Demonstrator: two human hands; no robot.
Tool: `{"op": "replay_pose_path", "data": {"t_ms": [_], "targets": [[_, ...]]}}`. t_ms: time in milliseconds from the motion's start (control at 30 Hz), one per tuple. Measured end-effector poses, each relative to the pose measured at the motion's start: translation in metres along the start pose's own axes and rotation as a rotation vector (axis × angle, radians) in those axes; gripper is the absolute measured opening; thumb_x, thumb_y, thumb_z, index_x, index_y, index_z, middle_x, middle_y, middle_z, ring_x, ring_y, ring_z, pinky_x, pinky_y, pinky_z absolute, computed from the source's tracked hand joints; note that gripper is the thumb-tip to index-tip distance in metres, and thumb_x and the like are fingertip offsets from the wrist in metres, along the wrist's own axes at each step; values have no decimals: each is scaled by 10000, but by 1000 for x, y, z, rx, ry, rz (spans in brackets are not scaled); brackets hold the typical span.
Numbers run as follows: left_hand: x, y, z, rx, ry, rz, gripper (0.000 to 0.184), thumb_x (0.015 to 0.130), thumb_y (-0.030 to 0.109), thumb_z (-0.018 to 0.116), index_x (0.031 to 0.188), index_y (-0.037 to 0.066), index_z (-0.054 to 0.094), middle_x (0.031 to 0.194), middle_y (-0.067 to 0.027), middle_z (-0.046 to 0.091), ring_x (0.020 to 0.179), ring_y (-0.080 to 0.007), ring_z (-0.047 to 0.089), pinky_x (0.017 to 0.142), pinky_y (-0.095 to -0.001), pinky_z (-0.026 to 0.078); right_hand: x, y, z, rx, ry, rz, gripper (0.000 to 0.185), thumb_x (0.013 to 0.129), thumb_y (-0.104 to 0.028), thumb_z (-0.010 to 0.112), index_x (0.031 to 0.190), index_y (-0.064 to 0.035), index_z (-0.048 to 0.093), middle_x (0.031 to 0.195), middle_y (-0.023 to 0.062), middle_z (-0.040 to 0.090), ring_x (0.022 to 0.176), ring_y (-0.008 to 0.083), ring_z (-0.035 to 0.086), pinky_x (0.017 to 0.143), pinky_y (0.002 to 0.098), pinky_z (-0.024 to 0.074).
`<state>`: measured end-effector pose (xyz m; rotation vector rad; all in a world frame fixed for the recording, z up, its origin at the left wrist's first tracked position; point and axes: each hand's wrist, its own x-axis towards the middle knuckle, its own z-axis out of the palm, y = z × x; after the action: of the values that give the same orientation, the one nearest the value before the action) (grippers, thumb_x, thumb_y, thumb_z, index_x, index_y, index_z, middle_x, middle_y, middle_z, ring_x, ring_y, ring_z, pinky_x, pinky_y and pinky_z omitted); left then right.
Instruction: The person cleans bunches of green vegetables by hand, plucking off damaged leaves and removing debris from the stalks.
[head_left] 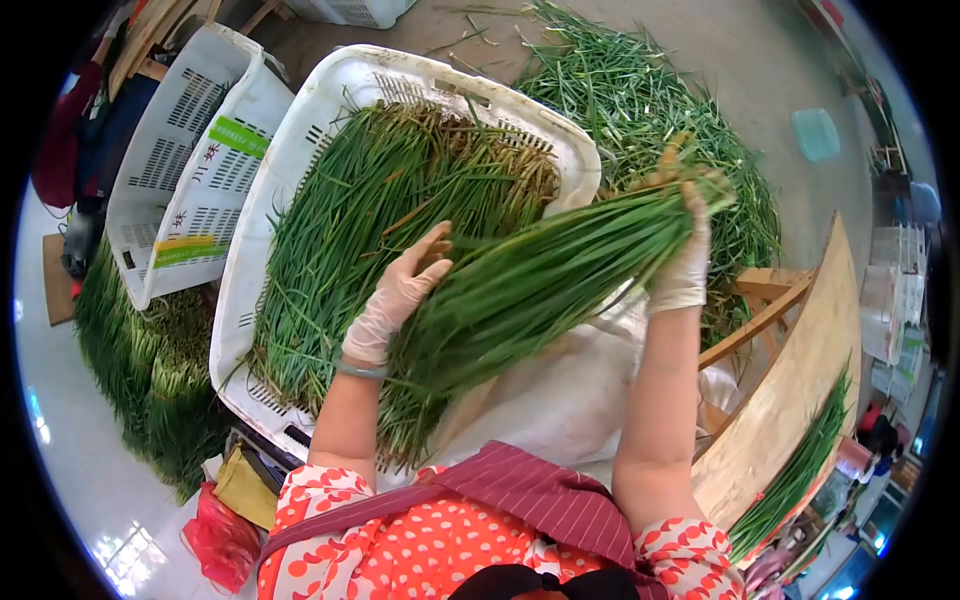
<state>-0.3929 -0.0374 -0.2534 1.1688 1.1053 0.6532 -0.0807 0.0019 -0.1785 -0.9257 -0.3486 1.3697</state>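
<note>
My right hand (684, 262), in a thin whitish glove, grips a large bunch of garlic chives (560, 275) near its pale end. The long green leaves hang down to the left, slightly blurred. Beside the leaves is my gloved left hand (392, 302), fingers apart and holding nothing. Beneath it stands a big white plastic crate (238, 262) heaped with more garlic chives (345, 225). Whitish sheeting (540, 390) covers what lies in front of my body.
A heap of loose green leaves (640, 95) lies on the floor ahead. Another white crate (185, 150) leans at left, above stacked chives (150, 400). At right, a wooden board (800, 370) bears a bundle of chives (795, 475). A pale green tub (816, 135) sits farther off.
</note>
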Motion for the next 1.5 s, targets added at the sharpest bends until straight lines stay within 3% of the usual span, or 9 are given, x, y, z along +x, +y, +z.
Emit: {"op": "replay_pose_path", "data": {"t_ms": [267, 367, 700, 867, 1000, 1133, 1200, 1300, 1500], "targets": [[-47, -69, -1, 26, 282, -142, 480, 852, 155, 559, 1305, 81, 418, 1213, -139, 518, 1083, -227, 508, 931, -296, 382, 10, -123, -80, 50, 205, -372, 325, 779, -254, 611, 1028, -47, 579, 1026, 119, 610, 962, 253, 577, 882, 427, 474], [-64, -74, 16, 633, 221, 68, 532, 773, 242, 615, 1253, 73, 462, 1236, -199, 473, 1137, -357, 438, 978, -389, 345, -32, -152, -53, -72, 371, -492, 334, 802, -307, 571, 1039, -71, 581, 1044, 90, 601, 967, 239, 562, 860, 422, 471], [-77, -67, 89, 1296, 193, -36, 678, 658, 433, 691, 1252, 182, 481, 1311, -142, 366, 1244, -361, 281, 1030, -486, 199, -144, -260, -179, 217, 609, -794, 389, 841, -381, 505, 1063, -66, 558, 1063, 91, 574, 970, 242, 550, 842, 451, 443], [-68, -79, 86, 1249, 331, -51, 317, 666, 279, 658, 959, 159, 654, 1188, -92, 494, 1143, -335, 394, 979, -479, 273, -186, -241, -276, 329, 691, -861, 390, 864, -360, 478, 1085, -46, 548, 1085, 110, 575, 965, 282, 552, 876, 455, 430], [-58, -12, 106, 872, 730, 358, 338, 711, 208, 654, 1029, 99, 622, 1129, -132, 537, 1070, -307, 476, 920, -401, 377, -215, -202, -258, 613, 638, -699, 385, 828, -340, 549, 1112, -79, 555, 1150, 93, 564, 1011, 264, 544, 897, 436, 434], [-67, 102, 215, 103, -71, 320, 367, 775, 2, 553, 1141, -13, 533, 1177, -136, 531, 1117, -234, 479, 971, -314, 357, -219, -185, -260, 595, 687, -718, 424, 791, -346, 615, 1113, -75, 564, 1143, 95, 573, 1019, 266, 546, 905, 436, 434], [-68, 112, 266, 99, -392, 440, 378, 781, 3, 543, 1158, -13, 521, 1139, -122, 552, 1082, -226, 500, 977, -295, 363, -229, -177, -236, 584, 869, -733, 425, 784, -327, 637, 1111, -65, 567, 1135, 92, 578, 1018, 264, 547, 913, 435, 428], [-75, 95, 329, -490, -703, 679, 553, 847, 223, 591, 1288, -32, 375, 1233, -180, 499, 1162, -228, 454, 961, -292, 357, -251, -163, -216, 555, 669, -699, 434, 782, -321, 648, 1119, -61, 560, 1128, 90, 577, 1008, 260, 548, 903, 432, 435], [-79, 107, 377, -622, -813, -103, 556, 835, 228, 613, 1270, -23, 375, 1230, -146, 492, 1127, -215, 461, 943, -296, 372, -323, -153, -178, 476, 538, -556, 415, 795, -279, 642, 1125, -47, 543, 1096, 90, 584, 977, 252, 558, 864, 391, 463]]}}
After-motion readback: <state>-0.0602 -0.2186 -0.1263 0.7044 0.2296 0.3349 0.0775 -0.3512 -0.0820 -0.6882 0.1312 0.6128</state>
